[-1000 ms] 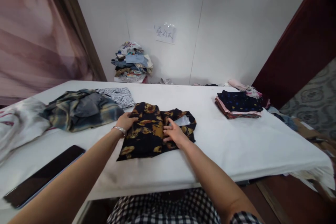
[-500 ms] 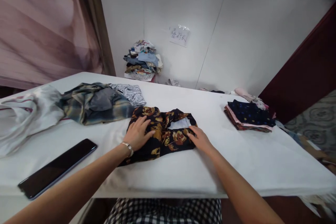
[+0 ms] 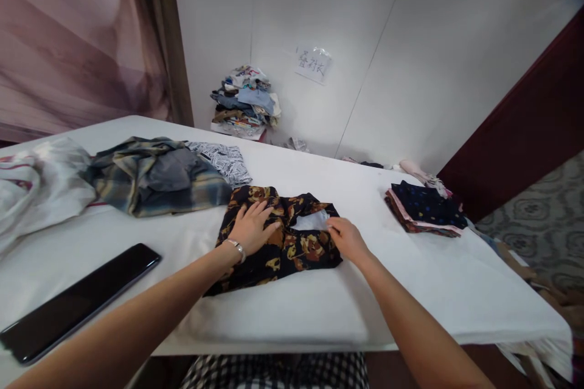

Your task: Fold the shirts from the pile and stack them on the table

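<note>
A folded black shirt with a gold and rust flower print [image 3: 303, 249] lies on the white table in front of me. Spread flat on its left half is my left hand [image 3: 253, 228], fingers apart and a bracelet at the wrist. My right hand [image 3: 347, 238] has its fingers pinched on the shirt's right edge, beside the neck opening. Something pale [image 3: 311, 220] shows inside that opening. What lies under the right fingertips is hidden.
To the left lie a plaid shirt [image 3: 132, 176], a white garment [image 3: 64, 185] and a black-and-white printed cloth [image 3: 223, 161]. A phone [image 3: 82, 301] rests near the front left. Folded clothes [image 3: 426, 206] are stacked at right. More clothes [image 3: 249, 100] are piled beyond the table [image 3: 410, 292].
My right fingers have closed from a loose spread into a pinch on the shirt's right edge. My left hand has shifted slightly right over the shirt. The view has tilted a little.
</note>
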Action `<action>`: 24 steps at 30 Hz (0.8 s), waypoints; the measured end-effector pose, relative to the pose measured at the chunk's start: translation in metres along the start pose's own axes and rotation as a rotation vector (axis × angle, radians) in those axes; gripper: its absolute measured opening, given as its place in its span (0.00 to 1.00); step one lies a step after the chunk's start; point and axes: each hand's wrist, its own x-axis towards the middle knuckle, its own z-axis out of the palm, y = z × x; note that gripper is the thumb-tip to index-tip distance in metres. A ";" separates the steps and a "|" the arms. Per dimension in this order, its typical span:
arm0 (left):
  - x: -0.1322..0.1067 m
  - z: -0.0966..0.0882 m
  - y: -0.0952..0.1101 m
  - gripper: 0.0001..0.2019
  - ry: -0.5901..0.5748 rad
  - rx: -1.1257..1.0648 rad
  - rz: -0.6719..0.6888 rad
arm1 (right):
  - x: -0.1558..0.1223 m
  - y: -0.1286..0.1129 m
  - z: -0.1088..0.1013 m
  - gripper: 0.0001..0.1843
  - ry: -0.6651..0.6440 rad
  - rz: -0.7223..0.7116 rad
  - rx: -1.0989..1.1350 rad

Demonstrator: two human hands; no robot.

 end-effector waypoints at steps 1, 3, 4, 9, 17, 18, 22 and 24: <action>0.004 -0.001 0.006 0.27 0.023 0.002 0.043 | 0.012 -0.002 0.002 0.16 0.038 0.016 0.013; 0.014 0.001 0.020 0.25 0.055 0.000 0.124 | 0.036 -0.003 0.010 0.20 0.056 0.059 0.039; 0.020 0.003 0.027 0.23 0.069 -0.005 0.157 | 0.046 -0.003 0.015 0.22 0.045 0.087 0.048; 0.049 0.018 0.053 0.18 0.062 -0.058 0.201 | 0.078 0.001 0.037 0.18 0.009 0.183 0.064; 0.087 0.044 0.050 0.12 -0.015 -0.262 -0.065 | 0.101 0.005 0.041 0.18 0.004 0.192 0.145; 0.091 0.045 0.046 0.13 -0.033 -0.301 -0.115 | 0.102 0.008 0.037 0.20 0.024 0.199 0.137; 0.097 0.045 0.035 0.18 -0.066 -0.422 -0.223 | 0.105 0.028 0.019 0.20 0.102 0.230 0.051; 0.097 0.044 0.032 0.19 -0.074 -0.456 -0.228 | 0.104 0.037 0.012 0.17 0.089 0.244 0.016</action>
